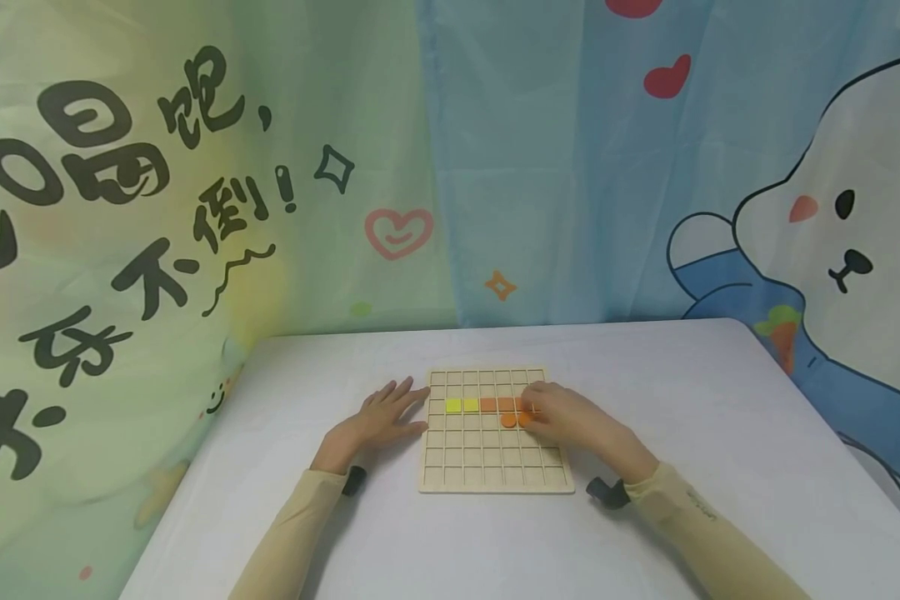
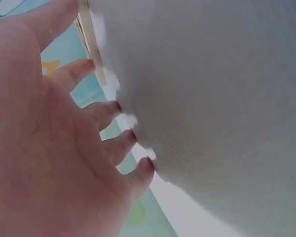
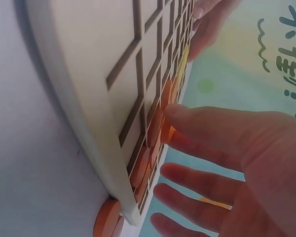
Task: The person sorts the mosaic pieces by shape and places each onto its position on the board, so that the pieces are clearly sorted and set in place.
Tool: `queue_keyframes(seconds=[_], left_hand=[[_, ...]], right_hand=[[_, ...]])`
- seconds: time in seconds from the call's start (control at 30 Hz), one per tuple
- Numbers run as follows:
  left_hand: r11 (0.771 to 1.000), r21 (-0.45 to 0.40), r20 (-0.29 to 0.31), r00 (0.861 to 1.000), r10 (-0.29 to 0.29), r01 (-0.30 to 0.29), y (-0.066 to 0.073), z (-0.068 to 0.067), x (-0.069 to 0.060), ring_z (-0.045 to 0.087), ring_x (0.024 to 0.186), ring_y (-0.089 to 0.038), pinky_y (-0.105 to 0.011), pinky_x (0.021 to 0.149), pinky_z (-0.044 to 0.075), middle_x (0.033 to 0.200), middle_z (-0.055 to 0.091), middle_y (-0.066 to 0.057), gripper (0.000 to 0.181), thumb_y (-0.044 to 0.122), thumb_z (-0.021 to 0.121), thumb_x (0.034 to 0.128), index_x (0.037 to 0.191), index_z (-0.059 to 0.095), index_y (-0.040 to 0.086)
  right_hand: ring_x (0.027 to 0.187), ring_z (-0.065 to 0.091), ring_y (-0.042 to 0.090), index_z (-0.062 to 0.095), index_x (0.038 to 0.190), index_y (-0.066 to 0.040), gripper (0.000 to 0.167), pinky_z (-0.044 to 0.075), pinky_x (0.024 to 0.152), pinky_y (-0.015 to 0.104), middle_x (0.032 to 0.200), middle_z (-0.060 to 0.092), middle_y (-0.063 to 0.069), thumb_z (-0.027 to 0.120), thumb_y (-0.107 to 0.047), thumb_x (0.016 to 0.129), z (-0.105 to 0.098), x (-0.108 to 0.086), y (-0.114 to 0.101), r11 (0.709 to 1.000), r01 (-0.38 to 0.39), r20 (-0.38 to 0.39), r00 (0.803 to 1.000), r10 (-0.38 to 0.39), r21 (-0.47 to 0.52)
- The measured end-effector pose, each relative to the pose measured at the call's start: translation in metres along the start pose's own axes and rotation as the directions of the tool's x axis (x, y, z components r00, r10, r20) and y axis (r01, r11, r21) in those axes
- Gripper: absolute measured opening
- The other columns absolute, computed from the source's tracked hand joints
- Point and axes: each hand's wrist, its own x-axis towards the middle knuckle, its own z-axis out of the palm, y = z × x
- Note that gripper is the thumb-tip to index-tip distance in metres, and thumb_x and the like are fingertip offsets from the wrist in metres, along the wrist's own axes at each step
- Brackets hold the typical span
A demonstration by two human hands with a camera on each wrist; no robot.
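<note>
A pale wooden grid board lies flat on the table. One row of it holds two yellow square tiles and several orange square tiles. Orange discs sit in the row below. My right hand is over the board's right part; its thumb and index finger pinch an orange disc at the grid, while the other fingers are spread. My left hand rests beside the board's left edge, fingers spread, with the thumb and index fingertips touching that edge.
Just off the board's right edge, more orange round pieces lie on the white table. Behind the table hangs a printed curtain. Each wrist wears a dark camera mount.
</note>
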Motion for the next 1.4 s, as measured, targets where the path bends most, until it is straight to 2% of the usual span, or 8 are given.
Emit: queue_keyframes(seconds=[0.43, 0.57, 0.77, 0.83, 1.1, 1.3, 1.4], left_hand=[[1.000, -0.001, 0.013, 1.000, -0.009, 0.009, 0.002, 0.001, 0.000, 0.011, 0.156, -0.039, -0.061, 0.125, 0.014, 0.170, 0.015, -0.009, 0.066, 0.054, 0.050, 0.1009, 0.159, 0.030, 0.031], [1.000, -0.007, 0.010, 1.000, -0.011, 0.011, 0.003, 0.000, 0.000, 0.010, 0.156, -0.040, -0.061, 0.125, 0.013, 0.170, 0.015, -0.009, 0.066, 0.054, 0.051, 0.1007, 0.159, 0.030, 0.031], [1.000, -0.006, 0.010, 1.000, -0.010, 0.010, 0.004, 0.001, 0.000, 0.010, 0.156, -0.039, -0.061, 0.125, 0.013, 0.170, 0.015, -0.009, 0.066, 0.054, 0.052, 0.1006, 0.159, 0.031, 0.030], [1.000, -0.005, 0.012, 1.000, -0.012, 0.012, 0.004, 0.001, 0.000, 0.010, 0.156, -0.039, -0.061, 0.125, 0.013, 0.170, 0.015, -0.009, 0.066, 0.054, 0.052, 0.1006, 0.159, 0.030, 0.030], [1.000, -0.005, 0.013, 1.000, -0.001, 0.001, 0.005, -0.002, -0.002, 0.011, 0.156, -0.041, -0.062, 0.125, 0.013, 0.170, 0.015, -0.011, 0.066, 0.053, 0.051, 0.1012, 0.159, 0.030, 0.029], [1.000, -0.008, 0.016, 1.000, -0.006, 0.006, 0.004, -0.004, -0.002, 0.010, 0.156, -0.041, -0.062, 0.125, 0.013, 0.170, 0.014, -0.011, 0.067, 0.053, 0.052, 0.1006, 0.159, 0.030, 0.028], [1.000, 0.000, 0.020, 1.000, -0.007, 0.007, 0.003, -0.003, -0.001, 0.010, 0.156, -0.041, -0.061, 0.125, 0.013, 0.170, 0.014, -0.010, 0.068, 0.054, 0.051, 0.1006, 0.159, 0.029, 0.029]], right_hand=[[0.074, 0.046, 0.011, 0.064, 0.089, -0.013, 0.011, 0.041, 0.064, 0.023, 0.085, 0.054, -0.004, 0.072, -0.020, 0.093, 0.007, 0.006, -0.010, 1.000, 0.018, 0.005, 1.000, -0.018, 0.005], [0.072, 0.045, 0.010, 0.066, 0.092, -0.012, 0.011, 0.041, 0.063, 0.024, 0.086, 0.057, -0.004, 0.071, -0.021, 0.094, 0.008, 0.008, -0.012, 0.998, 0.067, -0.032, 0.997, -0.067, -0.008], [0.069, 0.043, 0.008, 0.068, 0.090, -0.011, 0.005, 0.041, 0.062, 0.022, 0.081, 0.058, -0.003, 0.070, -0.014, 0.093, 0.012, 0.012, -0.015, 0.990, 0.137, -0.085, 0.986, -0.140, -0.043], [0.068, 0.043, 0.008, 0.068, 0.088, -0.011, 0.005, 0.040, 0.062, 0.021, 0.080, 0.056, -0.003, 0.069, -0.013, 0.092, 0.012, 0.013, -0.016, 0.988, 0.146, -0.085, 0.985, -0.149, -0.039], [0.070, 0.043, 0.009, 0.066, 0.090, -0.012, 0.007, 0.039, 0.061, 0.021, 0.082, 0.052, -0.005, 0.069, -0.018, 0.094, 0.015, 0.020, -0.021, 0.994, 0.106, -0.037, 0.994, -0.107, -0.024], [0.069, 0.040, 0.010, 0.059, 0.079, -0.014, 0.018, 0.036, 0.062, 0.022, 0.077, 0.045, -0.006, 0.068, -0.016, 0.095, 0.019, 0.023, -0.022, 0.987, 0.152, -0.057, 0.986, -0.155, -0.046], [0.069, 0.041, 0.009, 0.061, 0.082, -0.014, 0.014, 0.038, 0.063, 0.023, 0.078, 0.048, -0.007, 0.069, -0.016, 0.094, 0.022, 0.024, -0.021, 0.982, 0.177, -0.075, 0.981, -0.182, -0.067]])
